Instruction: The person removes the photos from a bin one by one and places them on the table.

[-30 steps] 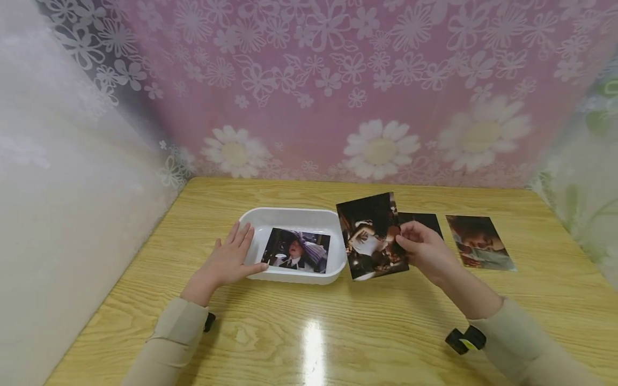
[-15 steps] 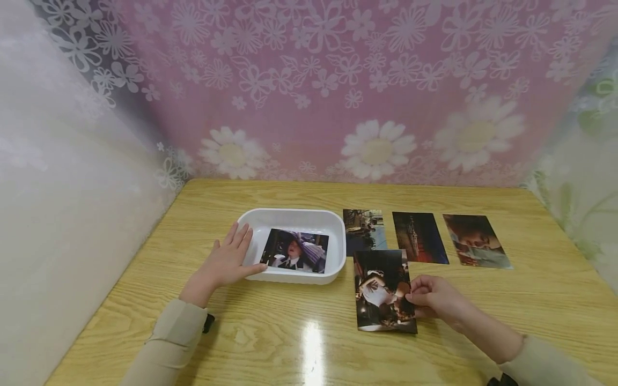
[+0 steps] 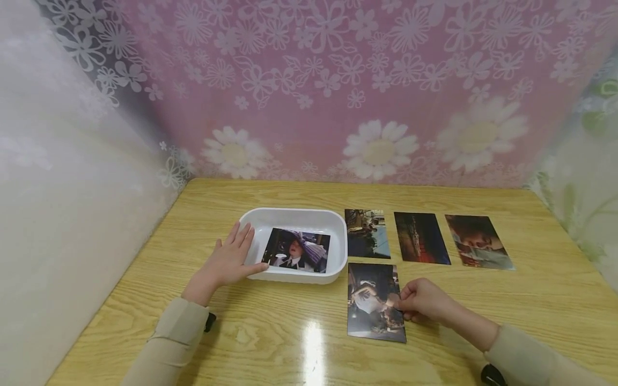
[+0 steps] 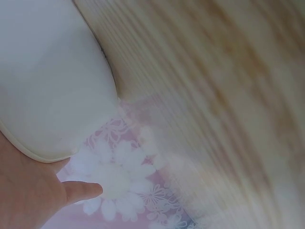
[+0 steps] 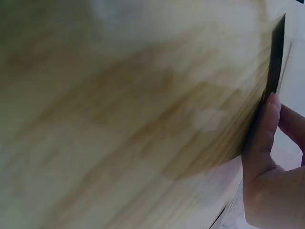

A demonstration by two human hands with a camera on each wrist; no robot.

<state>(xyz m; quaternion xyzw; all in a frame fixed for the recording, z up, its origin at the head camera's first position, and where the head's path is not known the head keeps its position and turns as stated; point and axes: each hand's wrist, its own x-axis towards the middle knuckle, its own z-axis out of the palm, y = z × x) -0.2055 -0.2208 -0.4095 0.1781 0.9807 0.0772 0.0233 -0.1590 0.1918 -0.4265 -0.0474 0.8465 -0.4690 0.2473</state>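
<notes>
With its fingers spread, my left hand [image 3: 229, 258] rests on the left end of a white plastic tray [image 3: 293, 278]. In the left wrist view the hand [image 4: 31, 191] lies along the rim of the white tray [image 4: 52, 81]. A photo of a figure beside purple stripes [image 3: 296, 251] lies inside the tray. At the front, my right hand [image 3: 427, 303] pinches the right edge of a dark photo print [image 3: 374, 302] close over the table. The right wrist view has that print [image 5: 276, 55] nearly edge-on between thumb and fingers.
Three more photos, a street-like scene [image 3: 367, 234], a dark one [image 3: 421, 238] and a face close-up [image 3: 479, 242], lie in a row right of the tray on the wooden table [image 3: 270, 327]. A pink floral backdrop [image 3: 309, 80] stands behind.
My right hand has brought the dark photo print from beside the tray's right end down toward the table's front, uncovering the photos behind it. The left hand stays on the tray.
</notes>
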